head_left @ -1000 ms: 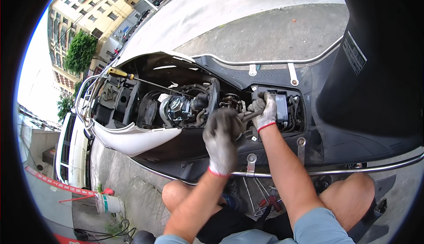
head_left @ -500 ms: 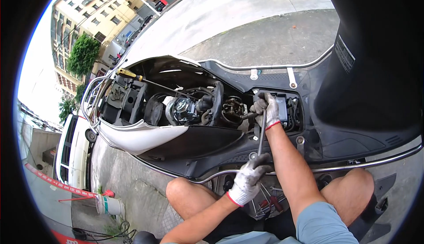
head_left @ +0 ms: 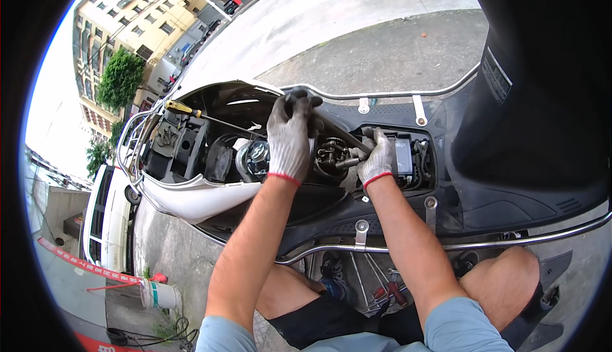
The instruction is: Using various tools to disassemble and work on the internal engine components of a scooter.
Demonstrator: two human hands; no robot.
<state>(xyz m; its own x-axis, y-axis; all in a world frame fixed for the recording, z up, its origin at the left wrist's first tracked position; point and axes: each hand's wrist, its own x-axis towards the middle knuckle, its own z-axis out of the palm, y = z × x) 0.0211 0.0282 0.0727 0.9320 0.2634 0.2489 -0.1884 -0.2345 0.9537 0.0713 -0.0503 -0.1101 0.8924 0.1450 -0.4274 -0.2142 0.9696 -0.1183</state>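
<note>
Both my hands wear white work gloves with dark, dirty fingers and red cuffs. My right hand [head_left: 377, 154] is closed around the head end of a long-handled socket wrench [head_left: 343, 136], beside the scooter's opened cylinder head [head_left: 330, 154]. From there the bar slants up and left to my left hand [head_left: 290, 125], whose fingers curl at its far end. The wrench's short socket end points left at the cylinder head; its tip's exact seat is hard to make out. My left wrist partly covers the carburetor [head_left: 258, 153].
A screwdriver [head_left: 183, 108] with a yellow handle lies across the open body of the scooter. Right of my right hand sits a battery [head_left: 403, 155]. A chrome side rail [head_left: 395, 247] runs before my knees, with several hand tools [head_left: 389, 291] on the ground beyond.
The wrench handle has swung from pointing toward me to pointing up and left. My left hand travelled with it across the engine; my right hand stayed near the head end.
</note>
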